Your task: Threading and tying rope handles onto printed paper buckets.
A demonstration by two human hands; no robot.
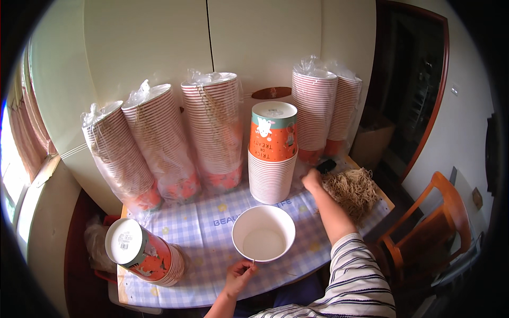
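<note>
A white paper bucket [263,233] stands upright and open on the checked tablecloth [207,233]. My left hand [239,274] pinches its near rim with a thin strand between the fingers. My right hand [312,180] reaches to the far right and touches a heap of tan straw-like strands [354,191]. Behind the bucket rises a stack of upside-down orange and white paper buckets [272,153].
Several plastic-wrapped stacks of buckets [159,148] lean against the pale wall behind the table. Another short stack [146,257] lies on its side at the left front. A wooden chair [429,233] stands to the right, beside a dark doorway.
</note>
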